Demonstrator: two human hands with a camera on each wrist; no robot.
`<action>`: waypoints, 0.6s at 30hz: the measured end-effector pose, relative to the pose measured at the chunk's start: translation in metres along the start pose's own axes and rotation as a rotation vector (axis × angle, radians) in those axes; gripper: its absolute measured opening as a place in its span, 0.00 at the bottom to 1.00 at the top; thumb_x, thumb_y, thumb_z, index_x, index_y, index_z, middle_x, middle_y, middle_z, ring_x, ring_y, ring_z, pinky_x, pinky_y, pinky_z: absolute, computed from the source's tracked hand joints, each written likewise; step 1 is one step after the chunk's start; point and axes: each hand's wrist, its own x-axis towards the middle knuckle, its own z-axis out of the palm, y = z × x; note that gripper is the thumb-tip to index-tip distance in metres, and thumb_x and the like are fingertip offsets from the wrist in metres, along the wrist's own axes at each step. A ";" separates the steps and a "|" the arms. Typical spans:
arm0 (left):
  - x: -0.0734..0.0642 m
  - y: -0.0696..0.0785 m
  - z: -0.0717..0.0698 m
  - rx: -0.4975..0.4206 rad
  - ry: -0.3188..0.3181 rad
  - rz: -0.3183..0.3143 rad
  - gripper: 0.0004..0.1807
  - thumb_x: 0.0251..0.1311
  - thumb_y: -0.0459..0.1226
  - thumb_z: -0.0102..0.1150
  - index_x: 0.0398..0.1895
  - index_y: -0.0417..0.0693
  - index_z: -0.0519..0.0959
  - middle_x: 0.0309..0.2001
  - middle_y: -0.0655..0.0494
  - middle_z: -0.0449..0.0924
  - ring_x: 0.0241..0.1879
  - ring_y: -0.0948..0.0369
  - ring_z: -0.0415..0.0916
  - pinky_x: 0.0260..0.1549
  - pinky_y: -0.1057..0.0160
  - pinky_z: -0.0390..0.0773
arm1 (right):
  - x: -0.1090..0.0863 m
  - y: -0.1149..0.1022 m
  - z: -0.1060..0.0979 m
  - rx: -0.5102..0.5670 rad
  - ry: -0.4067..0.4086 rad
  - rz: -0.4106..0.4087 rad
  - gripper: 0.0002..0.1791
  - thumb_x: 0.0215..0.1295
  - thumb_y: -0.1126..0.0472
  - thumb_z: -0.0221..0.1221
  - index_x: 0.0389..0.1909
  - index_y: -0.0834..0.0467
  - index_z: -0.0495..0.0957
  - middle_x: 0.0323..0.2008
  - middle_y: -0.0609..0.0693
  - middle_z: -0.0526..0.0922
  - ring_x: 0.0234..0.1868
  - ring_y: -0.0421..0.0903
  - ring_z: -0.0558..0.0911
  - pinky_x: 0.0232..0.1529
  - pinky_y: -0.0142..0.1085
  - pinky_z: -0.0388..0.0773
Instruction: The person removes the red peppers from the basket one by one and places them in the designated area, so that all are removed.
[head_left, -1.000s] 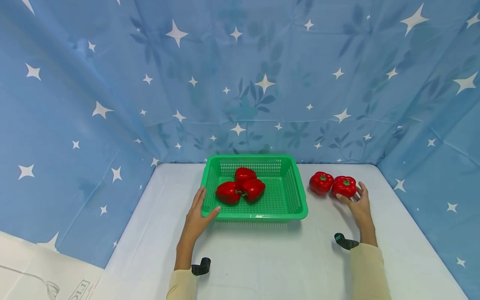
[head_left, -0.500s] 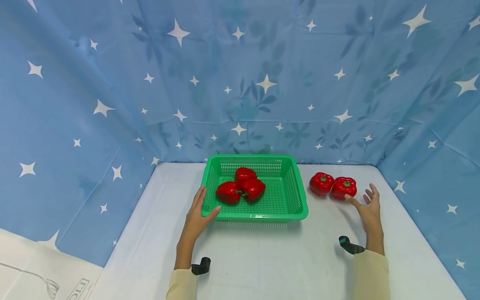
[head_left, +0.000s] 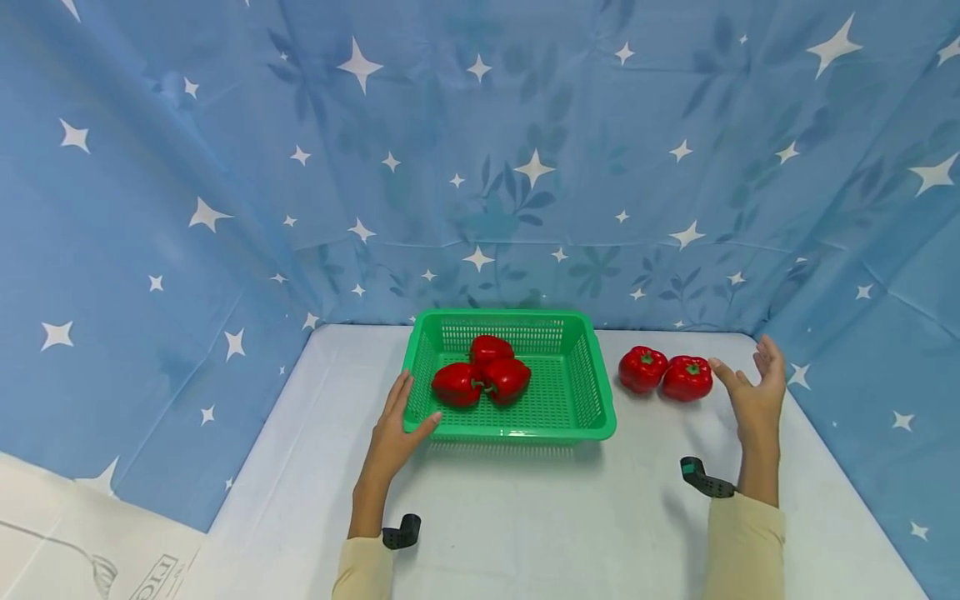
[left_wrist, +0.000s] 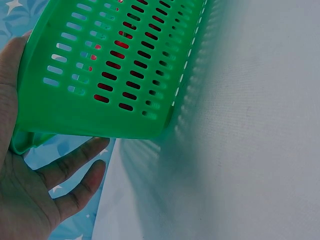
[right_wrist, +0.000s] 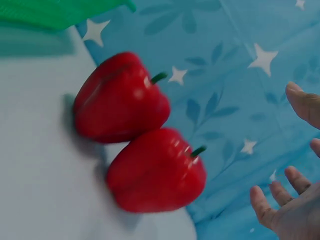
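Two red bell peppers (head_left: 687, 378) are set upright on the tabletop (head_left: 540, 525), touching each other, to the right of a green basket (head_left: 517, 433); three more peppers (head_left: 455, 386) are laid on their sides within it, grouped left of its middle. From the glossy, taut skins, a firm but rather slippery surface is to be expected, and a light weight is suggested, though whether real flesh or moulded plastic is involved cannot be told. Hold is best taken around the broad shoulders, thumb opposed to fingers, with the short green stems (right_wrist: 198, 151) avoided as too thin to be trusted. By the right hand (head_left: 757, 398) nothing is held: its fingers are loosely spread, just beside the outer pepper. By the left hand (head_left: 392, 435) the basket's near left corner is touched, the fingers extended rather than clenched. Its thin, perforated walls are likely to flex, so the basket is better steadied at the rim.
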 end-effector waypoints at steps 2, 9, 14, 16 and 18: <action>0.000 0.000 0.000 -0.002 0.002 0.000 0.49 0.59 0.63 0.58 0.78 0.57 0.51 0.79 0.69 0.41 0.77 0.50 0.47 0.65 0.34 0.61 | -0.002 -0.010 0.003 0.034 0.012 -0.072 0.45 0.63 0.53 0.65 0.75 0.37 0.50 0.77 0.40 0.50 0.78 0.40 0.49 0.74 0.44 0.56; 0.000 -0.001 0.000 0.003 0.009 0.011 0.49 0.59 0.62 0.59 0.78 0.56 0.51 0.79 0.67 0.42 0.77 0.49 0.48 0.65 0.34 0.61 | -0.010 -0.046 0.022 0.199 -0.077 -0.259 0.39 0.60 0.62 0.67 0.71 0.46 0.62 0.72 0.50 0.62 0.74 0.47 0.61 0.71 0.41 0.63; 0.000 -0.001 0.000 0.006 0.011 0.011 0.49 0.59 0.63 0.59 0.78 0.57 0.51 0.79 0.68 0.41 0.77 0.49 0.48 0.65 0.34 0.61 | -0.011 -0.062 0.042 0.321 -0.330 -0.337 0.35 0.62 0.69 0.64 0.70 0.56 0.64 0.65 0.54 0.69 0.67 0.48 0.70 0.54 0.21 0.75; -0.001 -0.001 0.000 0.007 0.013 0.012 0.49 0.59 0.63 0.59 0.78 0.56 0.51 0.79 0.68 0.41 0.77 0.49 0.48 0.65 0.34 0.61 | -0.009 -0.065 0.051 0.338 -0.454 -0.360 0.34 0.64 0.69 0.62 0.70 0.59 0.63 0.63 0.55 0.71 0.65 0.47 0.72 0.50 0.20 0.76; -0.001 -0.001 0.000 0.006 0.012 0.011 0.49 0.59 0.63 0.58 0.78 0.56 0.51 0.79 0.68 0.41 0.77 0.49 0.48 0.65 0.34 0.61 | -0.008 -0.066 0.062 0.336 -0.570 -0.365 0.33 0.66 0.69 0.60 0.70 0.60 0.62 0.63 0.55 0.72 0.63 0.46 0.74 0.51 0.21 0.77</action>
